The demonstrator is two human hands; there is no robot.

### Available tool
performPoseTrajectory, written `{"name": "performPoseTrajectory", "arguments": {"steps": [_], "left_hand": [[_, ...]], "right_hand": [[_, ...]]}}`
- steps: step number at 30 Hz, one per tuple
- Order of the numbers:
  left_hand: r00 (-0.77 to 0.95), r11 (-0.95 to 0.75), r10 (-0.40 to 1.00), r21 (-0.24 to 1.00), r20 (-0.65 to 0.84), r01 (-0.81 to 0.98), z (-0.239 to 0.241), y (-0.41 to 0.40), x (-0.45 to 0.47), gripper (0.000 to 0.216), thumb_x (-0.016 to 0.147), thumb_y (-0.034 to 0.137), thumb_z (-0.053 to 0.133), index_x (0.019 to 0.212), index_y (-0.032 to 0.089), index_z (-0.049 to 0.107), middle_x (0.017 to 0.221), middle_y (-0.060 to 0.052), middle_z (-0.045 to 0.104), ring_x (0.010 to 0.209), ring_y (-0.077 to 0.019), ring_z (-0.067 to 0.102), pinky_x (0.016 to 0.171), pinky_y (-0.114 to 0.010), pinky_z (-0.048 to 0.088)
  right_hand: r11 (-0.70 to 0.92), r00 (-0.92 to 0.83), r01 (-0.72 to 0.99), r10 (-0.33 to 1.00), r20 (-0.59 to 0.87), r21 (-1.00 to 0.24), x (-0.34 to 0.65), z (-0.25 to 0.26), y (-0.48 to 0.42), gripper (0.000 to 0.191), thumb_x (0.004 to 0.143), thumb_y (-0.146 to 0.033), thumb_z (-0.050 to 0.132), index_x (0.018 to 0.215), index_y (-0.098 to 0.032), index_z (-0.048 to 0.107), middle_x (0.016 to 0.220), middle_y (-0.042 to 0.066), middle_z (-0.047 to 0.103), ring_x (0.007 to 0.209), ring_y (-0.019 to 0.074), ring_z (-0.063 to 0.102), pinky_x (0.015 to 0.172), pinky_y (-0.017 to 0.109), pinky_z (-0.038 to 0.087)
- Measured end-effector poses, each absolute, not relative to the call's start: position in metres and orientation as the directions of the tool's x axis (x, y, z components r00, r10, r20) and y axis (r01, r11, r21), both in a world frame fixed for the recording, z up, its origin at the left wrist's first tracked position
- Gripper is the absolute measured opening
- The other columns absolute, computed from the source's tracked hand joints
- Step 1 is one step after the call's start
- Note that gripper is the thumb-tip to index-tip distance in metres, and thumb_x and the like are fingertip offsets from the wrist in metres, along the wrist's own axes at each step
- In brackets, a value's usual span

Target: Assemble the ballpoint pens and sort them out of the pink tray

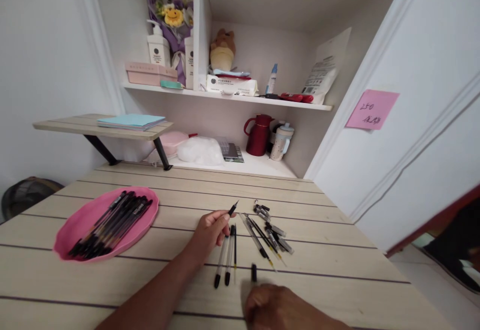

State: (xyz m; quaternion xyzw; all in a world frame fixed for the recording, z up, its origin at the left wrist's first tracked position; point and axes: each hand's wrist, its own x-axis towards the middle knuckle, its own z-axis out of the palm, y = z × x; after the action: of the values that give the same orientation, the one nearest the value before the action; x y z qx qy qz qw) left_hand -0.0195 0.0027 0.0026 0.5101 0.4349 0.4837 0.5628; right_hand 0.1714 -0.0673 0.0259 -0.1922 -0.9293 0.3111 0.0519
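Observation:
My left hand [210, 230] pinches a thin black pen part [233, 208] and holds it just above the wooden table [180, 190]. Under and to the right of it lie loose pen barrels [224, 262], refills [258, 240] and small caps and clips [272, 225]. My right hand [279, 307] is at the bottom edge, its fingers closed on a short black pen piece [254, 272] that sticks up from them. A pink tray [71, 227] at the left holds several assembled black pens [112, 222].
A raised side shelf [75, 125] with a light blue notebook [131, 120] stands at the back left. The wall niche behind holds a red jug [258, 135], a mug, bottles, a plush toy and packets. A pink sticky note [372, 109] hangs on the white door at right.

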Motion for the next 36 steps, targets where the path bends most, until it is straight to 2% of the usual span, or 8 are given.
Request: {"name": "performPoseTrajectory", "arguments": {"steps": [6, 10, 13, 17, 21, 26, 33, 36], "left_hand": [[0.153, 0.006, 0.988, 0.996, 0.008, -0.091, 0.002, 0.003, -0.020, 0.035, 0.074, 0.040, 0.049, 0.095, 0.013, 0.059, 0.056, 0.004, 0.049, 0.036, -0.0026, 0.034, 0.036, -0.017, 0.021], [0.152, 0.007, 0.988, 0.996, 0.006, -0.084, 0.001, 0.005, -0.020, 0.037, 0.074, 0.041, 0.049, 0.096, 0.012, 0.058, 0.055, 0.004, 0.049, 0.035, -0.0027, 0.035, 0.035, -0.017, 0.021], [0.127, 0.011, 0.992, 0.996, 0.001, -0.093, -0.001, 0.009, -0.019, 0.040, 0.073, 0.042, 0.050, 0.098, 0.012, 0.058, 0.055, 0.004, 0.049, 0.035, -0.0024, 0.035, 0.035, -0.017, 0.021], [0.098, 0.019, 0.995, 0.993, -0.008, -0.115, -0.004, 0.014, -0.018, 0.041, 0.072, 0.043, 0.050, 0.098, 0.012, 0.058, 0.055, 0.004, 0.050, 0.034, -0.0022, 0.035, 0.034, -0.017, 0.020], [0.119, 0.030, 0.993, 0.994, -0.017, -0.110, -0.006, 0.014, -0.018, 0.038, 0.072, 0.043, 0.051, 0.095, 0.013, 0.059, 0.053, 0.005, 0.050, 0.033, -0.0025, 0.036, 0.034, -0.017, 0.020], [0.122, 0.032, 0.992, 0.995, -0.020, -0.094, -0.004, 0.012, -0.018, 0.035, 0.071, 0.042, 0.051, 0.090, 0.014, 0.059, 0.053, 0.005, 0.050, 0.034, -0.0031, 0.036, 0.035, -0.017, 0.020], [0.156, 0.001, 0.988, 0.999, 0.007, -0.054, 0.000, 0.011, -0.016, 0.033, 0.072, 0.040, 0.051, 0.088, 0.013, 0.061, 0.053, 0.004, 0.049, 0.036, -0.0035, 0.033, 0.036, -0.018, 0.022], [0.165, -0.008, 0.986, 0.999, 0.015, -0.044, -0.001, 0.011, -0.015, 0.033, 0.073, 0.040, 0.050, 0.089, 0.013, 0.060, 0.053, 0.004, 0.049, 0.036, -0.0034, 0.032, 0.036, -0.018, 0.022]], "right_hand": [[0.759, -0.887, 0.349, 0.456, 0.066, -0.550, 0.175, 0.035, -0.046, 0.014, 0.073, -0.013, 0.050, 0.081, -0.017, 0.061, 0.095, 0.006, 0.055, 0.092, 0.0148, 0.050, 0.080, 0.023, 0.038], [0.789, -0.899, 0.308, 0.424, 0.108, -0.531, 0.173, 0.034, -0.025, 0.013, 0.070, -0.012, 0.051, 0.078, -0.017, 0.061, 0.095, 0.007, 0.056, 0.092, 0.0162, 0.051, 0.081, 0.027, 0.039], [0.754, -0.879, 0.276, 0.449, 0.161, -0.596, 0.173, 0.034, -0.008, 0.011, 0.069, -0.012, 0.053, 0.075, -0.016, 0.061, 0.098, 0.007, 0.056, 0.090, 0.0162, 0.052, 0.078, 0.026, 0.040], [0.519, -0.594, 0.337, 0.764, 0.250, -0.785, 0.173, 0.032, 0.020, 0.008, 0.071, -0.021, 0.055, 0.074, -0.017, 0.061, 0.075, 0.003, 0.059, 0.067, 0.0130, 0.053, 0.062, 0.025, 0.041], [0.239, -0.273, 0.170, 0.943, 0.188, -0.956, 0.165, 0.031, 0.046, 0.018, 0.064, -0.030, 0.062, 0.076, -0.016, 0.059, 0.053, -0.004, 0.051, 0.048, 0.0089, 0.044, 0.048, 0.022, 0.036], [0.208, -0.208, 0.077, 0.960, 0.188, -0.975, 0.151, 0.041, 0.057, 0.022, 0.061, -0.032, 0.064, 0.073, -0.014, 0.063, 0.052, -0.001, 0.054, 0.047, 0.0091, 0.046, 0.047, 0.023, 0.037], [0.290, -0.276, 0.066, 0.925, 0.262, -0.955, 0.150, 0.042, 0.056, 0.025, 0.064, -0.028, 0.062, 0.085, -0.017, 0.065, 0.074, 0.002, 0.062, 0.056, 0.0095, 0.048, 0.054, 0.024, 0.040], [0.274, -0.307, 0.033, 0.918, 0.251, -0.961, 0.149, 0.040, 0.056, 0.023, 0.064, -0.027, 0.062, 0.084, -0.016, 0.064, 0.069, 0.002, 0.061, 0.057, 0.0105, 0.050, 0.056, 0.025, 0.040]]}}
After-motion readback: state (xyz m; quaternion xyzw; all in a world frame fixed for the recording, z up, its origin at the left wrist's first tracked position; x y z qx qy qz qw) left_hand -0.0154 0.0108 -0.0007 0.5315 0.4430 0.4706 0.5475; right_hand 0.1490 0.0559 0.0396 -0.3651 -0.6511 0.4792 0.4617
